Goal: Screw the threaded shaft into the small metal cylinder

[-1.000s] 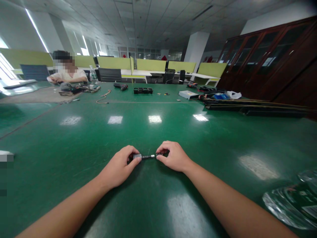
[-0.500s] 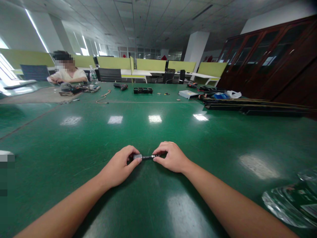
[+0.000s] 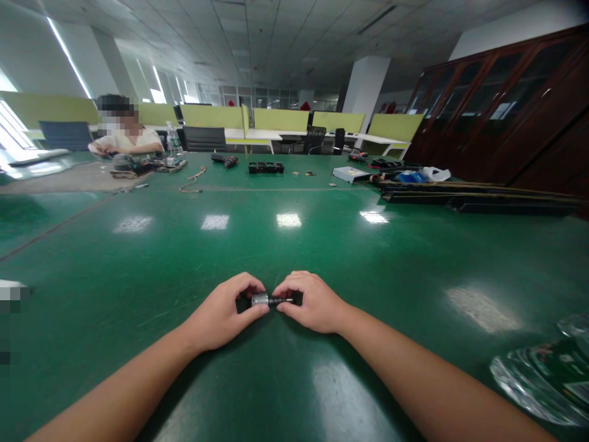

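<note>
In the head view, a small silver metal cylinder (image 3: 260,299) with a thin dark ribbed shaft (image 3: 275,301) lies sideways just over the green table. My left hand (image 3: 225,312) closes thumb and fingers around the cylinder from the left. From the right, my right hand (image 3: 315,301) curls its thumb and fingers about the ribbed shaft, close to the cylinder. A slim bright tip of the shaft shows inside the right hand's curl. The fingers' far sides are hidden.
A clear plastic bottle (image 3: 547,374) lies at the right near edge. Farther back are a power drill (image 3: 224,161), a black block-shaped part (image 3: 265,167), a silver box (image 3: 350,174) and long black bars (image 3: 460,195). A person (image 3: 126,138) sits at the far left.
My right hand has slid left along the shaft toward the cylinder, and the dark ribbed part now sits against it. Both hands are slightly lower in view.
</note>
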`<state>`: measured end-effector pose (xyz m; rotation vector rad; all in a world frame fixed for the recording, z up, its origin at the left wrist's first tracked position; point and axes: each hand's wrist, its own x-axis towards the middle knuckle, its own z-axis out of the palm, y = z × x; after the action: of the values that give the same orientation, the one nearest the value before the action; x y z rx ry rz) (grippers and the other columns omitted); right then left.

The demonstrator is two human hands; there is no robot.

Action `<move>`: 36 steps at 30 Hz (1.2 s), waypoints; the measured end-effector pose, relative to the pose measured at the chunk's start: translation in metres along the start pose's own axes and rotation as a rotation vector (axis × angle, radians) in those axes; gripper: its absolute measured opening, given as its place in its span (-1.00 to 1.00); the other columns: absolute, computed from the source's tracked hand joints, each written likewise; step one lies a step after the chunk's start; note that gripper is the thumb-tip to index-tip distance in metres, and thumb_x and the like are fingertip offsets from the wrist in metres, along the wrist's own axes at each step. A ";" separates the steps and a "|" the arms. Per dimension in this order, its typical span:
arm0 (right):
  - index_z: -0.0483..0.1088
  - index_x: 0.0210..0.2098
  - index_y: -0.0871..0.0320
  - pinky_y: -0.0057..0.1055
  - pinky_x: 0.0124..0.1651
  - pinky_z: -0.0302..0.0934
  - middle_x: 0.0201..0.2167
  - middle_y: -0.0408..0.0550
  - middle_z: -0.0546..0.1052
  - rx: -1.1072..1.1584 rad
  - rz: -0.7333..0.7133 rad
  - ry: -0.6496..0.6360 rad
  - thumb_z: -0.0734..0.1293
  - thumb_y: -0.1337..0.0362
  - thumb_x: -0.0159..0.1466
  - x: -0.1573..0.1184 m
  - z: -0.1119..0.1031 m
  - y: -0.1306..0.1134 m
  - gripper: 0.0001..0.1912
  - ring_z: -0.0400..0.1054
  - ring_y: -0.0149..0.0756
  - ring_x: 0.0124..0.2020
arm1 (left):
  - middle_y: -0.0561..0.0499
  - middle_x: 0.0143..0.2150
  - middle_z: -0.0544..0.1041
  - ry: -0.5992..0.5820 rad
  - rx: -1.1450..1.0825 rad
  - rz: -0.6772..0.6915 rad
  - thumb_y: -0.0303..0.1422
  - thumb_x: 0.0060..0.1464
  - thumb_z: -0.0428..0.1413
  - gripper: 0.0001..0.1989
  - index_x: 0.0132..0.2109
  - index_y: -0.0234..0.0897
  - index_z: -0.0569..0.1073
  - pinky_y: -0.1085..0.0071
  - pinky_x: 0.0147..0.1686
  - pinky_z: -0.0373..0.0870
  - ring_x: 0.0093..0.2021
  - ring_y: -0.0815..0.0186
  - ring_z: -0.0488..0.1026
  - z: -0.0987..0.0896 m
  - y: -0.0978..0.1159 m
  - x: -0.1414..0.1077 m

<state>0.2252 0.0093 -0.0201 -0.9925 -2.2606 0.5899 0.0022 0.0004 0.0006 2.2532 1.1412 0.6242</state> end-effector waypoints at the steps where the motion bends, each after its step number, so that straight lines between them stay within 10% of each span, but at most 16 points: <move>1: 0.51 -0.28 0.13 -0.34 -0.14 0.17 -0.39 -0.14 0.54 -0.003 -0.003 -0.001 0.43 0.38 0.12 0.000 0.000 0.000 -0.84 0.36 -0.34 -0.32 | 0.03 -0.23 0.49 -0.001 -0.002 -0.006 -0.26 0.17 0.11 -0.83 -0.14 -0.23 0.44 0.38 -0.23 0.33 -0.24 0.28 0.41 0.000 0.000 0.000; 36: 0.52 -0.19 0.10 -0.30 -0.07 0.13 -0.31 -0.11 0.56 -0.096 -0.049 -0.051 0.36 0.25 0.26 0.001 0.003 -0.002 -0.85 0.37 -0.32 -0.23 | 0.00 -0.22 0.51 -0.002 0.046 0.002 -0.29 0.10 0.15 -0.82 -0.15 -0.23 0.46 0.35 -0.19 0.36 -0.21 0.24 0.44 0.000 0.001 -0.002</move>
<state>0.2215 0.0079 -0.0206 -0.9757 -2.3704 0.4943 0.0023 -0.0017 0.0012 2.2932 1.1633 0.6020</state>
